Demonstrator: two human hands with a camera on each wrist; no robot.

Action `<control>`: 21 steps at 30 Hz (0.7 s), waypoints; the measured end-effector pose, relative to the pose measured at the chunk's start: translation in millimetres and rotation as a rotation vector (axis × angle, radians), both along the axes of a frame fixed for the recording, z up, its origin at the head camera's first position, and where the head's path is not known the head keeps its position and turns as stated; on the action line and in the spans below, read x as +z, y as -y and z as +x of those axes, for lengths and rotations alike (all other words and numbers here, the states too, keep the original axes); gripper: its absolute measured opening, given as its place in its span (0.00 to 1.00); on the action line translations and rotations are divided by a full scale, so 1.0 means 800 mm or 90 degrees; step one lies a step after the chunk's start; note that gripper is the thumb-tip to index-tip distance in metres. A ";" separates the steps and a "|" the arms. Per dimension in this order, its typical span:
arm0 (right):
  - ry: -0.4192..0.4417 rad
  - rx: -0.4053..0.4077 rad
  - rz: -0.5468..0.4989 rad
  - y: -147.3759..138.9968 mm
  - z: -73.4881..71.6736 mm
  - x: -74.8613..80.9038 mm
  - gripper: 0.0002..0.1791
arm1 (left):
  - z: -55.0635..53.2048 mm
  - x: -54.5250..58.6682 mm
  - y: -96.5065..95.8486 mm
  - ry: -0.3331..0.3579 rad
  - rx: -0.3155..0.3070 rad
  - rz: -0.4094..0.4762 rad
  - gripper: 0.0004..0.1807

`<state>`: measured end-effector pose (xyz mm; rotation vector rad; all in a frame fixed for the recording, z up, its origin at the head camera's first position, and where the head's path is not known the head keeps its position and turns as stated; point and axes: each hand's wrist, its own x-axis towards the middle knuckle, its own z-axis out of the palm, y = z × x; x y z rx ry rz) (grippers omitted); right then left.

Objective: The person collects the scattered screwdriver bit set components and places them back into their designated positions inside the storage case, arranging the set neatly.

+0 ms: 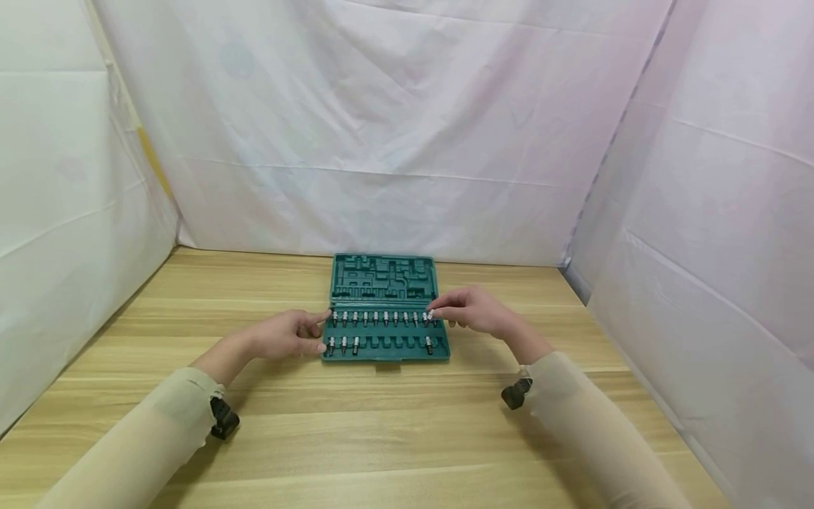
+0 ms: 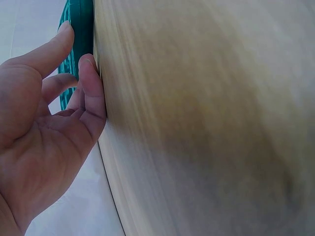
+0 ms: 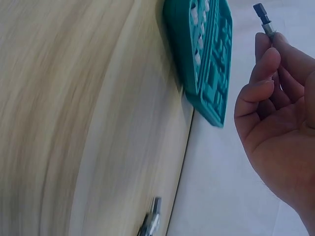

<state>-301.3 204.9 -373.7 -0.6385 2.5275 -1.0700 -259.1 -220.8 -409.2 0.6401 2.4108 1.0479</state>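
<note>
A green plastic case [image 1: 386,330] lies unfolded on the table, with silver-and-dark bit sockets seated in its near half. Its back row holds several; the front row has three at the left and one [image 1: 429,345] at the right. Above the back row's right end, my right hand [image 1: 473,311] pinches a bit socket [image 3: 267,22] between thumb and fingertips, dark tip pointing away from the palm in the right wrist view. My left hand [image 1: 289,334] touches the case's left edge, its thumb [image 2: 65,37] and fingers spread along the side.
The case's lid half [image 1: 384,277], full of moulded recesses, lies toward the back curtain [image 1: 381,127]. White sheets also hang at left and right. A blurred silver-and-dark piece [image 3: 153,216] shows low in the right wrist view. Wood-grain tabletop [image 1: 381,438] extends in front.
</note>
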 end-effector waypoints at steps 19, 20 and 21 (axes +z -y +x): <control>0.001 0.093 0.037 0.092 -0.008 -0.016 0.15 | 0.002 0.002 -0.001 0.006 0.000 0.008 0.46; 0.000 0.099 0.040 0.096 -0.008 -0.015 0.15 | 0.002 0.003 -0.001 0.004 0.000 0.008 0.46; -0.001 0.105 0.042 0.100 -0.007 -0.015 0.15 | 0.002 0.003 -0.001 0.004 0.000 0.008 0.46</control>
